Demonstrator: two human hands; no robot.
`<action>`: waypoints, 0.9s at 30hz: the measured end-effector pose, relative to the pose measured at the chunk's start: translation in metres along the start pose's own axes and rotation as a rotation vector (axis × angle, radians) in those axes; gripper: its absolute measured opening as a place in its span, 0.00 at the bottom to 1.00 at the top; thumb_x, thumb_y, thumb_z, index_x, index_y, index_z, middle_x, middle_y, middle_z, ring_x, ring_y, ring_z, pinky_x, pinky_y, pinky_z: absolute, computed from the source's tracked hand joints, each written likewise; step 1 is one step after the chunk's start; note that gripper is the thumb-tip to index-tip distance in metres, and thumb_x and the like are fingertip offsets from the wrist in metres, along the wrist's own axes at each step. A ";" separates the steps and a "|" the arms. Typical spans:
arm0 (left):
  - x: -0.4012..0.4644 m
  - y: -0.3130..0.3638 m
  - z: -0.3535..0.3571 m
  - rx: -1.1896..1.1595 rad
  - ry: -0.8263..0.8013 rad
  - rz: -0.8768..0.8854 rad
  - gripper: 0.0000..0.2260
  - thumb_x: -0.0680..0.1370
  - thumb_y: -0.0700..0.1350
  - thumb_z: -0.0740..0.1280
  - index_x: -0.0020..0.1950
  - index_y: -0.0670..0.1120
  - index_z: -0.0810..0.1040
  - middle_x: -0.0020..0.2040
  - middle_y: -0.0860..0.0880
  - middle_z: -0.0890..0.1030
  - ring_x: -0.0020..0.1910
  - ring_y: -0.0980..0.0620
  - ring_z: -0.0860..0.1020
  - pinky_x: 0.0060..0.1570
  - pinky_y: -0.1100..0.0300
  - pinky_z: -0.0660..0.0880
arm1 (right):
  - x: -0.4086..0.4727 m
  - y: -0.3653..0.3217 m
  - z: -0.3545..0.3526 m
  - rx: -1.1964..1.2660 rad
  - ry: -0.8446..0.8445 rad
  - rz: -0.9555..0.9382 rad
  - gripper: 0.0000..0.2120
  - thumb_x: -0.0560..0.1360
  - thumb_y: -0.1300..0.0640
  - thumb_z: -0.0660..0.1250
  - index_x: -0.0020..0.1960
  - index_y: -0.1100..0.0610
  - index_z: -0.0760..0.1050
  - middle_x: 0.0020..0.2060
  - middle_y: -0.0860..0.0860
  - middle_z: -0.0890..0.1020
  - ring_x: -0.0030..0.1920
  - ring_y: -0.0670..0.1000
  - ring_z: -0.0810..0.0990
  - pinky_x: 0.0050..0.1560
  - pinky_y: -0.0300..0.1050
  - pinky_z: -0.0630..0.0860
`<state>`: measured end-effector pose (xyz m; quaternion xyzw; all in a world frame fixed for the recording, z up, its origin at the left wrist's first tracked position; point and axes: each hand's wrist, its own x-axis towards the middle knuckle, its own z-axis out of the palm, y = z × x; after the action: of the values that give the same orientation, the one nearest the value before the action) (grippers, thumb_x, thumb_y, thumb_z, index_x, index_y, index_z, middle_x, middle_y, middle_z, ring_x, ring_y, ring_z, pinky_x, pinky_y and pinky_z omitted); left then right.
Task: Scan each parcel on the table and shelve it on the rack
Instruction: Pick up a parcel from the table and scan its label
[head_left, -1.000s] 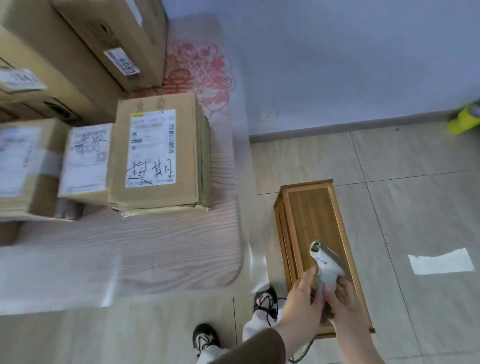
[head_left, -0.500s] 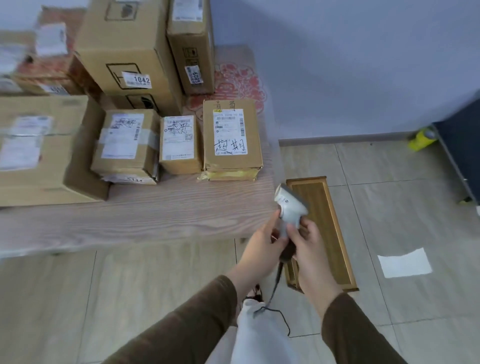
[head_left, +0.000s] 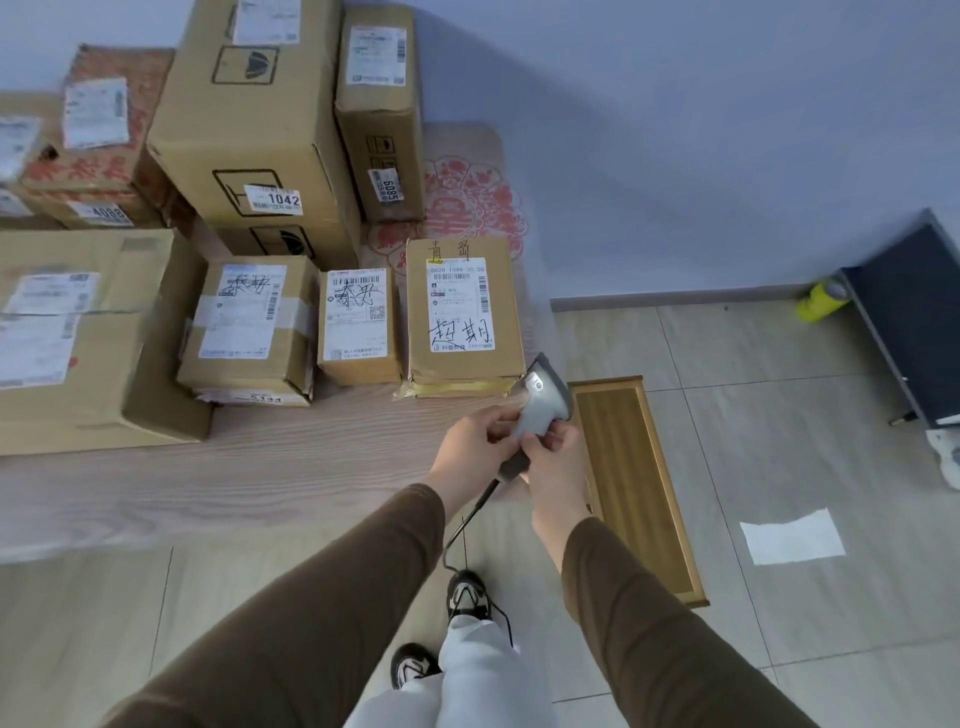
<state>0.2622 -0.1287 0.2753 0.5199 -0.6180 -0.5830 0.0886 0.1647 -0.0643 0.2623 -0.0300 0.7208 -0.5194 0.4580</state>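
Both of my hands hold a grey corded barcode scanner (head_left: 540, 402) over the table's right front corner. My left hand (head_left: 475, 441) grips its handle from the left and my right hand (head_left: 553, 460) grips it from the right. The scanner head sits just off the near right corner of a labelled cardboard parcel (head_left: 462, 312). Two smaller labelled parcels (head_left: 358, 325) (head_left: 249, 332) lie to its left on the wooden table (head_left: 260, 478). Larger boxes (head_left: 249, 130) are stacked behind them.
A low wooden stool (head_left: 634, 483) stands on the tiled floor right of the table. A sheet of white paper (head_left: 792, 535) lies on the floor. A dark cabinet (head_left: 914, 322) and a yellow bottle (head_left: 821, 299) are at the far right. A big flat box (head_left: 78, 338) fills the table's left.
The scanner rose from the stool up to the table's right corner, held by both hands. The view pulled back and tilted up, showing more boxes.
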 end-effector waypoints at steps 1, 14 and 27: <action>0.001 0.000 0.001 0.025 -0.004 0.001 0.16 0.80 0.42 0.70 0.68 0.51 0.80 0.57 0.52 0.85 0.54 0.53 0.81 0.54 0.62 0.76 | 0.002 0.001 0.000 -0.042 0.015 -0.021 0.11 0.80 0.66 0.68 0.56 0.51 0.75 0.53 0.53 0.85 0.55 0.53 0.86 0.64 0.60 0.81; -0.014 -0.006 -0.022 0.129 0.092 -0.063 0.22 0.79 0.39 0.67 0.72 0.51 0.77 0.62 0.51 0.80 0.62 0.50 0.78 0.63 0.57 0.73 | 0.008 -0.012 -0.019 -0.380 -0.086 -0.055 0.12 0.77 0.50 0.75 0.56 0.50 0.75 0.50 0.48 0.83 0.50 0.49 0.83 0.56 0.58 0.82; -0.021 0.022 -0.086 -0.145 0.446 0.009 0.17 0.84 0.43 0.63 0.74 0.48 0.71 0.63 0.52 0.76 0.60 0.52 0.76 0.61 0.58 0.72 | 0.000 -0.075 0.036 -0.465 -0.087 -0.416 0.20 0.84 0.44 0.62 0.74 0.47 0.69 0.66 0.43 0.76 0.64 0.45 0.77 0.66 0.49 0.78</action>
<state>0.3215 -0.1718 0.3299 0.6254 -0.5421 -0.4961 0.2626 0.1577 -0.1248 0.3194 -0.3030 0.7784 -0.4213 0.3534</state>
